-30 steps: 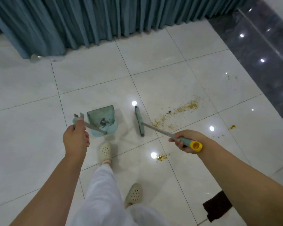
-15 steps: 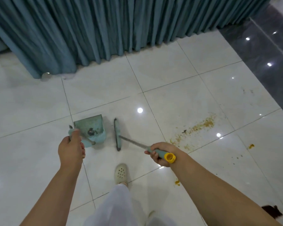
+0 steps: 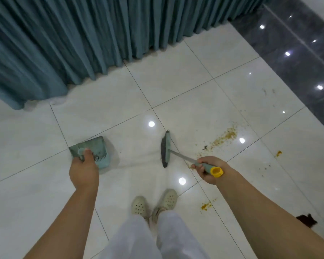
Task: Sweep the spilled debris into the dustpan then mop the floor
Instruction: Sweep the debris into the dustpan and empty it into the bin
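Head view: left hand [image 3: 83,170] grips dustpan [image 3: 91,149], right hand [image 3: 210,170] grips broom [image 3: 166,149] beside debris [image 3: 223,137].

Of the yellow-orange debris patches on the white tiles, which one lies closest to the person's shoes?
The small orange blob just right of the cream perforated shoes. The long crumb streak lies farther off beyond the broom head, and another orange spot sits far right.

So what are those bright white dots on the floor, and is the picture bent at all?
Head view: the dots are lamp glare on the glossy floor tiles, one beside the broom; wide-angle distortion bows the tile lines and the curtain; focus is slightly soft overall.
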`<action>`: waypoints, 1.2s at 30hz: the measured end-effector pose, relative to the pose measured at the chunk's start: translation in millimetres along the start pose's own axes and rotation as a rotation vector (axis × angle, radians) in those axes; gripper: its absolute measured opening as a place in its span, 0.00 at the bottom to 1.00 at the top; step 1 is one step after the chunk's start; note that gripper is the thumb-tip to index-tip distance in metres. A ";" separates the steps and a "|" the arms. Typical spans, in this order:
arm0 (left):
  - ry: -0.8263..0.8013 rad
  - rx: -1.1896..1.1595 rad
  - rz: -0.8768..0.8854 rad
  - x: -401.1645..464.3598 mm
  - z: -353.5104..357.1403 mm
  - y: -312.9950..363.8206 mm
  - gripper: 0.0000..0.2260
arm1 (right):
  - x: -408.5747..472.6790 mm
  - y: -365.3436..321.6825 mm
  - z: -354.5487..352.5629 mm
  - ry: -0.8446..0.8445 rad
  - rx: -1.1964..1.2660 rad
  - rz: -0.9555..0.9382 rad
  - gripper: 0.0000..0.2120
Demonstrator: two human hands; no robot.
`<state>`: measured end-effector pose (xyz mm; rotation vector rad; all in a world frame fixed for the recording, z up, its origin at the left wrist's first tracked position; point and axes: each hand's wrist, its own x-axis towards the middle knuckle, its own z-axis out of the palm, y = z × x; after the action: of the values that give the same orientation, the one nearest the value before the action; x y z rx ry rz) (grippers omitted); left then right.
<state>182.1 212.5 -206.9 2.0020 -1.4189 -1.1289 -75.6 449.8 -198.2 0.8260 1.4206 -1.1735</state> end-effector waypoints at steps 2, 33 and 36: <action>0.012 0.032 -0.003 -1.9 10.7 7.2 0.24 | 0.4 -7.7 -12.0 0.035 -0.008 -0.027 0.11; 0.081 0.112 0.006 13.2 24.9 24.9 0.20 | 35.5 -23.8 152.2 -0.270 -0.412 0.204 0.03; 0.041 0.098 0.023 7.8 38.0 30.2 0.21 | 39.4 -59.1 132.1 -0.238 -0.352 0.145 0.03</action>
<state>135.2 197.7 -209.3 2.0583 -1.4992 -1.0213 -99.8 303.0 -217.0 0.5143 1.2974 -0.8478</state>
